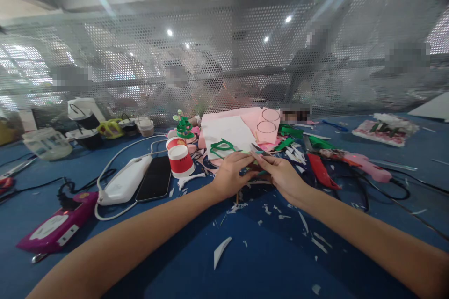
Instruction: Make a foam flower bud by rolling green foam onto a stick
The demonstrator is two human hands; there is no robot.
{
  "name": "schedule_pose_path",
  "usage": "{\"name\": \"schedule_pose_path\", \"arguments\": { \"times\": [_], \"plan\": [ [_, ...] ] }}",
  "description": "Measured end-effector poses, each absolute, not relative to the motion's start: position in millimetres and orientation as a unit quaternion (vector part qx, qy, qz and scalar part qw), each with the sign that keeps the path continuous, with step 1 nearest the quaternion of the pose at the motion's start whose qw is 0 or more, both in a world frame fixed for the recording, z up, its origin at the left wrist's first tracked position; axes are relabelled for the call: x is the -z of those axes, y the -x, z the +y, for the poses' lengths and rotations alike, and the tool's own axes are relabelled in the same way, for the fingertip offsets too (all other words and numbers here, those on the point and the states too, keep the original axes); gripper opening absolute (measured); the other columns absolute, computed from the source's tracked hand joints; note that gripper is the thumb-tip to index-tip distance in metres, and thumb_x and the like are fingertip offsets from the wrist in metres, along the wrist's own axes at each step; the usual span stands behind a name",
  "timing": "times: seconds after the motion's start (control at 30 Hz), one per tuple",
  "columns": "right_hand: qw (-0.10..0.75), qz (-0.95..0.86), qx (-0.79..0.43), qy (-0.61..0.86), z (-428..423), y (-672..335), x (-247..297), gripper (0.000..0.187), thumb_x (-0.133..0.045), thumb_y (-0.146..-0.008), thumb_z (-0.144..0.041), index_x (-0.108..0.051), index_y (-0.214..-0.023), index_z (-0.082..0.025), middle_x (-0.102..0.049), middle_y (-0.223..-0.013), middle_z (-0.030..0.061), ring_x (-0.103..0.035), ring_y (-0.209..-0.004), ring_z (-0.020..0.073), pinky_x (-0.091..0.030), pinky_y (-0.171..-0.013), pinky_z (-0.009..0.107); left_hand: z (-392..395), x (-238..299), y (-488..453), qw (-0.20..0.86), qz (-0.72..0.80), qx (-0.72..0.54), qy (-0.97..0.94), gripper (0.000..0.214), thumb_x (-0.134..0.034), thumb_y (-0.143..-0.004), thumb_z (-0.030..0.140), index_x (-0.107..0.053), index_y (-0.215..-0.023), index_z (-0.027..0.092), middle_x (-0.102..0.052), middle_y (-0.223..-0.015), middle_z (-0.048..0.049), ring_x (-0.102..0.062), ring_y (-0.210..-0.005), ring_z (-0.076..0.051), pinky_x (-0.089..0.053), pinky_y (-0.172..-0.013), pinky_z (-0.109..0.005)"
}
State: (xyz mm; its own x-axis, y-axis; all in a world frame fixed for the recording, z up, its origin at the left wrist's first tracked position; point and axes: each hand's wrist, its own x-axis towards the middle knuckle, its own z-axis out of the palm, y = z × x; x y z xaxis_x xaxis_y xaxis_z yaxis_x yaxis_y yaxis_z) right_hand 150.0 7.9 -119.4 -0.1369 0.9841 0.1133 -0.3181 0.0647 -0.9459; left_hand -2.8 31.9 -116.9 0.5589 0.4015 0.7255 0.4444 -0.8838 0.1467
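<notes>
My left hand is closed in a pinch near the middle of the table. What its fingertips hold is too small and too covered to name. Close against it, my right hand is wrapped round scissors, whose dark blades point up and left past the fingers. Just beyond both hands lies a white paper sheet with looped green strips on it. Pink paper with two drawn circles is behind that. White paper scraps are scattered on the blue table around and below my hands.
Left of my hands are red-and-white paper cups, a black phone, a white power bank and a purple power strip with cables. On the right lies a pink glue gun. A perforated metal screen stands behind.
</notes>
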Motion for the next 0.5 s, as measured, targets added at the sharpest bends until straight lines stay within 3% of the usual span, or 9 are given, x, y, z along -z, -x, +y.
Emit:
{"name": "schedule_pose_path", "arguments": {
  "times": [0.17,0.3,0.5],
  "plan": [
    [0.528,-0.494,-0.59,0.359,10.0,-150.8,122.2,0.03,-0.069,-0.065,-0.043,-0.071,-0.085,-0.02,-0.069,-0.084,0.005,-0.062,-0.072,0.0181,-0.052,-0.066,0.033,33.5,116.8,4.3,0.017,-0.238,0.437,0.867,0.017,-0.057,-0.078,0.026,-0.065,-0.091,0.017,-0.068,-0.089,-0.0064,-0.059,-0.081,-0.017,-0.047,-0.075,-0.035],
    [0.522,-0.497,-0.594,0.357,9.0,-151.0,121.6,0.033,-0.065,-0.068,-0.047,-0.07,-0.088,-0.02,-0.068,-0.087,0.0062,-0.062,-0.075,0.0197,-0.052,-0.067,0.035,34.8,118.7,4.9,-0.003,-0.244,0.464,0.852,0.018,-0.058,-0.077,0.023,-0.066,-0.092,0.019,-0.069,-0.09,-0.0066,-0.061,-0.081,-0.017,-0.048,-0.076,-0.035],
    [0.509,-0.486,-0.633,0.322,2.9,-149.9,112.8,0.046,-0.042,-0.08,-0.058,-0.069,-0.088,-0.021,-0.067,-0.089,0.0076,-0.061,-0.084,0.0214,-0.05,-0.071,0.036,35.7,120.8,5.9,-0.019,-0.262,0.512,0.818,0.02,-0.064,-0.072,0.022,-0.067,-0.092,0.019,-0.07,-0.088,-0.0074,-0.063,-0.081,-0.017,-0.048,-0.077,-0.036]
  ]
}}
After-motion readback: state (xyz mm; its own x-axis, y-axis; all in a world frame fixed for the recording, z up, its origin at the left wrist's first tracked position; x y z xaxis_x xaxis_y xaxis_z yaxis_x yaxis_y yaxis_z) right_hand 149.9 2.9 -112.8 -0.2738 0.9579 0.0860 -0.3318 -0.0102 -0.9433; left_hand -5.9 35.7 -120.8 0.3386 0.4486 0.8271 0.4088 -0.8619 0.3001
